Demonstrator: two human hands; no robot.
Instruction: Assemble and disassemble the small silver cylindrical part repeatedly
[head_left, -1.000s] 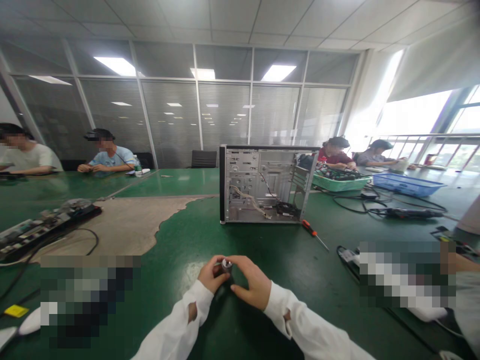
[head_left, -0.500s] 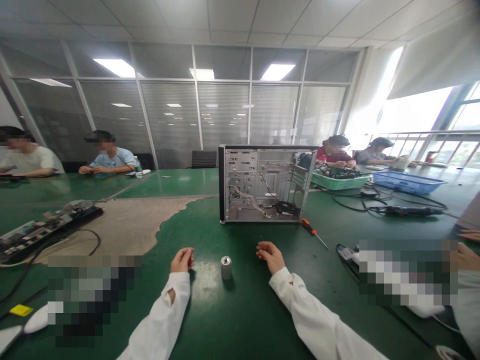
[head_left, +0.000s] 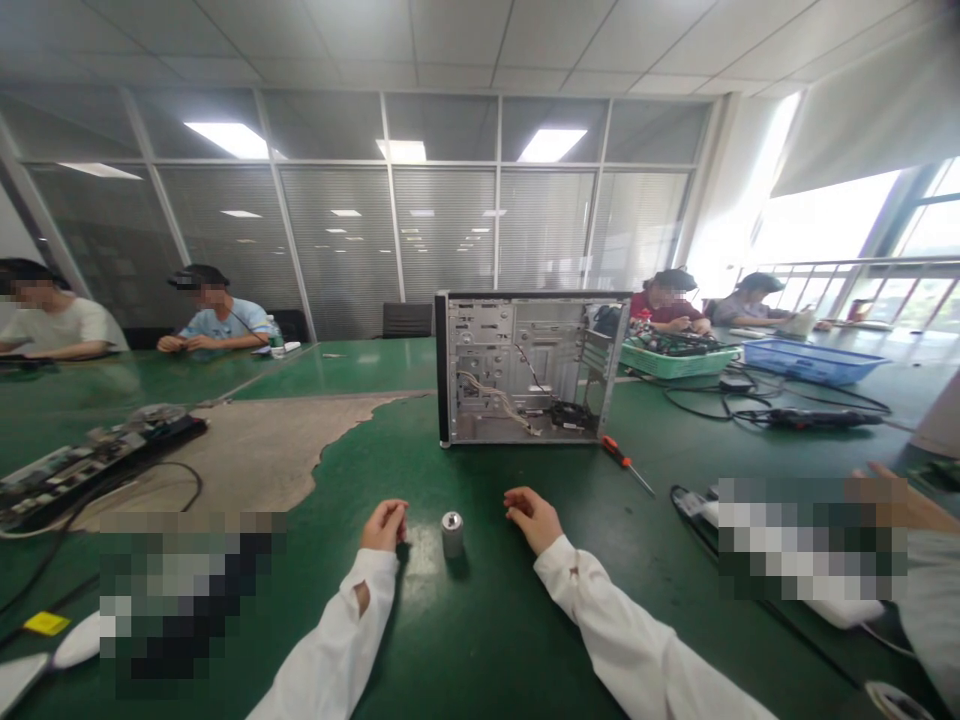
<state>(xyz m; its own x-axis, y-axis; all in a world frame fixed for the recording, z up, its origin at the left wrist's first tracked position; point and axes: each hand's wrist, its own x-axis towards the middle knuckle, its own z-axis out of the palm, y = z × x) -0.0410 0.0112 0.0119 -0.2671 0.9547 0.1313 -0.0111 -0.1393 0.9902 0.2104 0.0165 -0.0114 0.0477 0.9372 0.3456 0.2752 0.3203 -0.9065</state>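
Note:
A small grey metal cylinder (head_left: 452, 536) stands upright on the green table (head_left: 480, 630), between my two hands. My left hand (head_left: 385, 525) is just left of it, fingers curled together, not touching it; what the fingertips hold, if anything, is too small to tell. To the cylinder's right is my right hand (head_left: 533, 517), fingers bent inward with the thumb and index tips near each other, nothing visible between them. Behind them stands an open computer case (head_left: 525, 370) with loose cables and a black part inside. A red-handled screwdriver (head_left: 627, 465) lies by its lower right corner.
Green (head_left: 679, 361) and blue (head_left: 814, 362) baskets stand at the back right, near black cables. A white power strip (head_left: 832, 600) lies right, beside another person's hand (head_left: 900, 500). Circuit boards (head_left: 97, 450) lie left. Several people sit around the table.
My left hand has moved right, closer to the cylinder, and my right hand has shifted slightly left. At the right edge, another person's hand has moved left. The cylinder stays put.

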